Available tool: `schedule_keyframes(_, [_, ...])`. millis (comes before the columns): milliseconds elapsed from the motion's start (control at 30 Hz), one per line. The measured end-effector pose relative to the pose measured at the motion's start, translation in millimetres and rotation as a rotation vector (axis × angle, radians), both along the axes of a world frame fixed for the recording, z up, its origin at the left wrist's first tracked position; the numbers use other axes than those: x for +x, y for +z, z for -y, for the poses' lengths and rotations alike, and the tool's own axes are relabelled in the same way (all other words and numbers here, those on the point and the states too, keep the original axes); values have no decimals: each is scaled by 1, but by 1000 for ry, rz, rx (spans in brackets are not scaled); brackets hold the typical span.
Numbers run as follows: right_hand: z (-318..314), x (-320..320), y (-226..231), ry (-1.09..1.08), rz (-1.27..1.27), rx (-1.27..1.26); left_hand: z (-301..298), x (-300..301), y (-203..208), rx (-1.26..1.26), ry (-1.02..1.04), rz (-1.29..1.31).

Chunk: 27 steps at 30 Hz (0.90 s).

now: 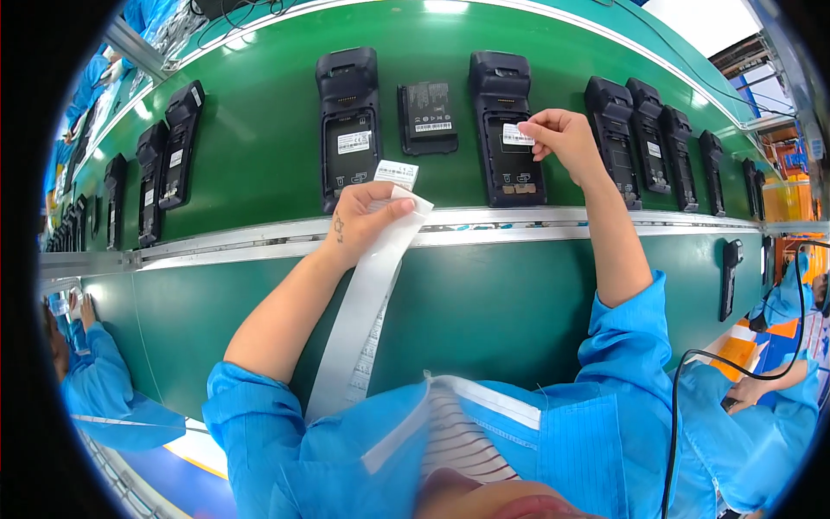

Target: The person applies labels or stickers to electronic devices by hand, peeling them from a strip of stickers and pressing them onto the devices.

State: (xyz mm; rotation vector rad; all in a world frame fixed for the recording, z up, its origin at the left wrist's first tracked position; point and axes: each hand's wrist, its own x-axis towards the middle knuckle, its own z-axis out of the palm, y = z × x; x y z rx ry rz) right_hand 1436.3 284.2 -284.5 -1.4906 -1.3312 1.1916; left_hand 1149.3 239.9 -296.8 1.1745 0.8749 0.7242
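My left hand (367, 221) is closed on a long strip of labels (359, 324), whose white backing trails down toward my lap. A printed end of the strip sticks up past my fingers. Over a black handheld terminal (500, 82) my right hand (566, 143) pinches the edge of a small white label (516, 134), which lies at the open battery bay; I cannot tell how much of it touches. A second terminal (347, 78), lying face down to the left, has a white label in its bay. Between the two terminals rests a black battery (428, 117).
Several more terminals (609, 104) lie on the green conveyor belt (259, 112) to both sides. A metal rail (510, 232) separates the belt from the near green worktop (493, 294), where another terminal (731, 277) lies. Co-workers in blue sit at left and right; a black cable (679, 406) hangs at right.
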Motion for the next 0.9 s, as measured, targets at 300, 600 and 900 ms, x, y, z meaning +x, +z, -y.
schedule_keyframes(300, [-6, 2, -7, 17, 228, 35, -1, 11, 0, -44, -14, 56])
schedule_keyframes(600, [-8, 2, -5, 33, 268, 27, 0, 19, -2, -77, -59, 60])
schedule_keyframes(900, [-10, -2, -2, 53, 364, 23, -1, 27, -5, -164, -80, 185])
